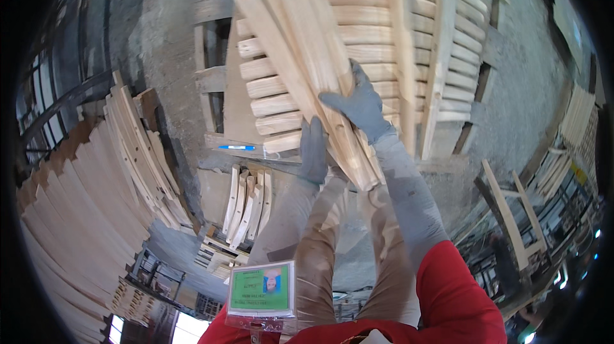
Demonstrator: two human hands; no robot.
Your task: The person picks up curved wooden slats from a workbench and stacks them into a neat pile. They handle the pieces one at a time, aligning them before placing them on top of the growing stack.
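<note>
A bundle of several long, pale wooden slats (300,37) slants across in front of me, its near end close to my legs. My right hand (363,104), in a grey glove, grips the bundle from the right, thumb across the top and fingers along the far side. On the left side, lower down, my gloved left hand (313,151) presses against the slats with its fingers straight and close together; its thumb is hidden. Under the bundle lie rows of shorter, rounded wooden slats (364,34), crossed by two long wooden rails (438,62).
A wooden pallet (211,80) supports the rows. A blue marker (236,148) lies at its near left edge. Stacked curved slats (246,203) stand near my left leg, with large stacks of boards (83,197) farther left. At right is a wooden frame (511,216).
</note>
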